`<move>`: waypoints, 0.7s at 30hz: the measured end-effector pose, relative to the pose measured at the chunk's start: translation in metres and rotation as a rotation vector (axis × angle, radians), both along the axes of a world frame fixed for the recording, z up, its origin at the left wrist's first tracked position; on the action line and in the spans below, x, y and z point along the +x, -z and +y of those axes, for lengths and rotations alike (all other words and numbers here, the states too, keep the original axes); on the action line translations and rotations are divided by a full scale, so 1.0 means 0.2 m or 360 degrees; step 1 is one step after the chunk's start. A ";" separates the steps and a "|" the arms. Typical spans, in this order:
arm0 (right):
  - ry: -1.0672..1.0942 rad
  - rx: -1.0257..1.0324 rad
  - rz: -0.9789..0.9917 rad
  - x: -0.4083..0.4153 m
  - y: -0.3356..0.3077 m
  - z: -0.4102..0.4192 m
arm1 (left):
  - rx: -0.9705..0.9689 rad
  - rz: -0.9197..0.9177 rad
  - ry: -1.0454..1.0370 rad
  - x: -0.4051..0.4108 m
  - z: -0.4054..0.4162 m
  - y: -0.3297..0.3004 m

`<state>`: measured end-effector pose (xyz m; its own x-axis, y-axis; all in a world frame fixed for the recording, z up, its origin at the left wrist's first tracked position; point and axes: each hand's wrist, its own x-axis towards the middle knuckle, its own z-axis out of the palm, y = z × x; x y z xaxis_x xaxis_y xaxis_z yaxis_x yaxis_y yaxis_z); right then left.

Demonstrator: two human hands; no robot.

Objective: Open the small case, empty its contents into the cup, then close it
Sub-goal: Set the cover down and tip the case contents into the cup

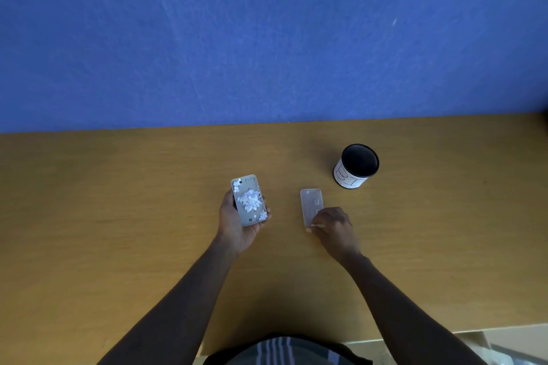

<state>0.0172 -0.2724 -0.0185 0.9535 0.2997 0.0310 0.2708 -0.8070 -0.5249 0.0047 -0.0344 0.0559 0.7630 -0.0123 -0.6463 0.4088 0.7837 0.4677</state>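
The small clear case is open in two halves. My left hand (237, 225) cradles the bottom half (249, 200) just above the table, and a heap of small white round pieces (250, 201) lies inside it. The clear lid (311, 204) lies flat on the table to the right, with the fingertips of my right hand (333, 227) pinching its near end. The cup (357, 166), black inside with a white label on its side, stands upright at the back right, beyond the lid.
The wooden table (118, 201) runs up to a blue wall (267, 38) at the back. Its near edge (415, 332) shows at the bottom right, with a pale surface below it.
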 end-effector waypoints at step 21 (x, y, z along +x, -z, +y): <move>0.1216 0.1209 0.0269 0.44 -0.11 -0.08 | 0.0013 -0.0018 -0.0087 -0.03 -0.02 -0.01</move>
